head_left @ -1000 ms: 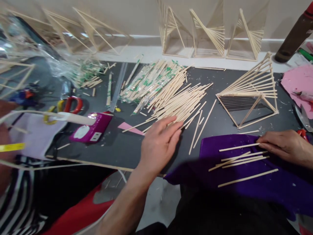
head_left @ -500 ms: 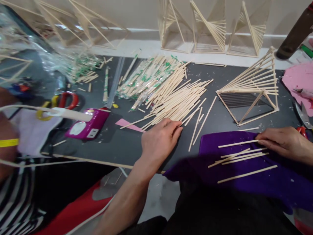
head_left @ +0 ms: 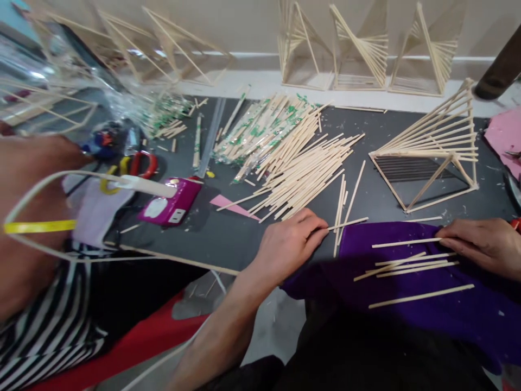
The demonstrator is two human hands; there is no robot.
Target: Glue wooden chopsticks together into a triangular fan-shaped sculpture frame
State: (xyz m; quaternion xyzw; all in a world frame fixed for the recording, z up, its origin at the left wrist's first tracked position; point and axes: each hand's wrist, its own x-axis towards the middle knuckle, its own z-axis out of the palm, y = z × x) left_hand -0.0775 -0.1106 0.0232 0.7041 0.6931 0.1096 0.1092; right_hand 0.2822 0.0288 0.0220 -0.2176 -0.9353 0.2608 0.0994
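Note:
Between its thumb and fingers, my left hand (head_left: pixel 291 241) pinches a thin wooden stick (head_left: pixel 350 224) by one end; the stick points right, over the edge of a purple cloth (head_left: pixel 411 290). The hand is just in front of a loose pile of sticks (head_left: pixel 303 176). At the right, my right hand (head_left: pixel 484 244) is closed on the end of another stick (head_left: pixel 402 243) above the cloth. Several more sticks (head_left: pixel 421 296) lie on the cloth below it.
A stick frame (head_left: pixel 431 157) stands behind the cloth, with more frames (head_left: pixel 362 49) along the wall. Wrapped sticks (head_left: pixel 260 127), a magenta power block (head_left: pixel 173 201) and scissors (head_left: pixel 142 163) lie left. Another person's arm (head_left: pixel 36 184) reaches in at far left.
My left hand has taken a stick from beside the pile and moved slightly right with it. My right hand keeps its stick. The other person's arm has come further into view.

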